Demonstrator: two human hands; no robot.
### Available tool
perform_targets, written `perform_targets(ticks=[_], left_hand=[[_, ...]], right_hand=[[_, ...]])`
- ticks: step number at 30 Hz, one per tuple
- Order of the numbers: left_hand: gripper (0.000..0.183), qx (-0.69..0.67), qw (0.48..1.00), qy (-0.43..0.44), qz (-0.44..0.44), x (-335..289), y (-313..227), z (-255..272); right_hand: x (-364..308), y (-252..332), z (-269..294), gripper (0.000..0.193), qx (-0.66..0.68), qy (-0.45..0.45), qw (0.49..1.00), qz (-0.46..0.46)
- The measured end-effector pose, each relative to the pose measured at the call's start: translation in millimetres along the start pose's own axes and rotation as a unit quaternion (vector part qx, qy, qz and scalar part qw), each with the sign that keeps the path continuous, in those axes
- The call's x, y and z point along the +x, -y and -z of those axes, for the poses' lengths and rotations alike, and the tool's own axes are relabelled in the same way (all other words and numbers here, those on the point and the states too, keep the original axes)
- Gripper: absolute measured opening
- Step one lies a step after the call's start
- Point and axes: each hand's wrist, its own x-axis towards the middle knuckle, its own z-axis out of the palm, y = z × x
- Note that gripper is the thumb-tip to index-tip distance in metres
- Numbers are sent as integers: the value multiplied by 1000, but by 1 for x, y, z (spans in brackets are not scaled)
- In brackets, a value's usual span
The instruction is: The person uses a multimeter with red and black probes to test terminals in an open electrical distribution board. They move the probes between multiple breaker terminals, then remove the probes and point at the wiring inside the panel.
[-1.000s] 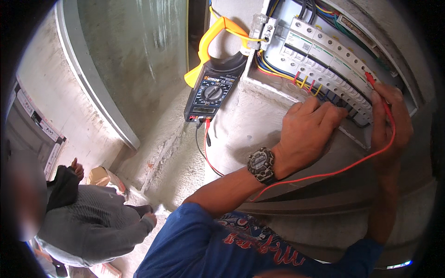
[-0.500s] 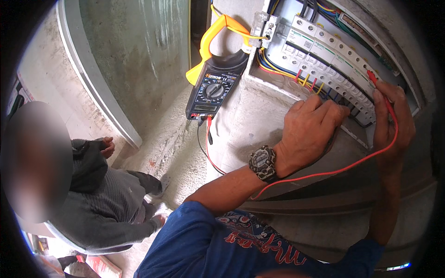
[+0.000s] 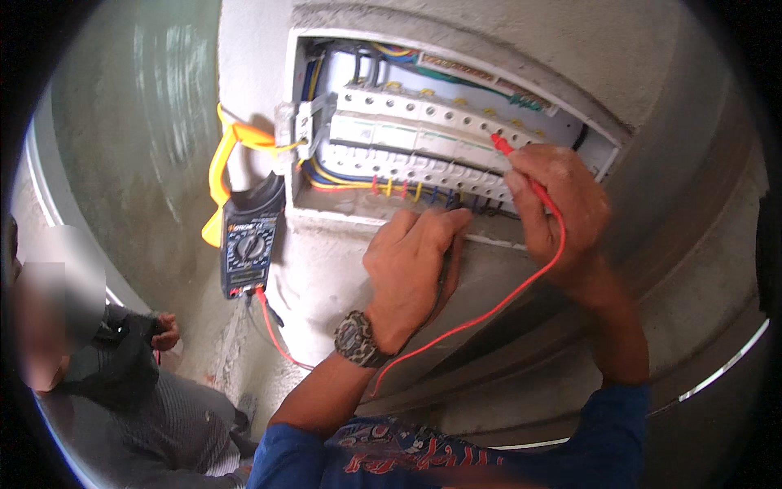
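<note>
My right hand [image 3: 566, 200] is closed around a red test probe [image 3: 503, 145], whose tip points at the upper row of screw terminals on the white circuit breakers [image 3: 397, 135]. Whether the tip touches metal, I cannot tell. Below the breakers, at the box's lower edge, my left hand [image 3: 411, 265] is closed on a black test probe, mostly hidden by the fingers; its dark lead runs along the palm. A red lead [image 3: 472, 316] loops from the right hand down past my left wrist. The black clamp meter [image 3: 248, 244] with yellow jaws hangs left of the box, both leads plugged in.
The white distribution box [image 3: 358, 218] is set in a concrete wall and holds coloured wires. A small white switch-like block [image 3: 304, 130] sits at its left edge. Another person in a grey top [image 3: 175, 416] is at the lower left, one hand [image 3: 166, 332] raised.
The view has shifted, so the box, meter and both hands now lie further left. Both hands keep their grips, and the red probe stays near the same part of the upper terminal row.
</note>
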Motion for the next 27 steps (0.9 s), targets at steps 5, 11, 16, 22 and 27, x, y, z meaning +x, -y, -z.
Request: perform_targets(ticks=[5,11,16,22,27], left_hand=[[31,-5,999,16,30,0,-6,6],[32,-31,999,22,-1,-7,0,10],[42,-41,998,13,-41,-13,4,6],[41,-32,998,22,-44,-13,3,2],[38,-39,998,19,-45,-10,0,-3]], right_hand=[[-7,1,5,22,20,-24,999,-30],[-16,3,3,21,23,-43,998,-29],[-16,5,2,21,7,-37,999,-39],[-13,4,1,20,-1,-33,999,-35],[-11,4,3,19,-7,-27,999,-38]])
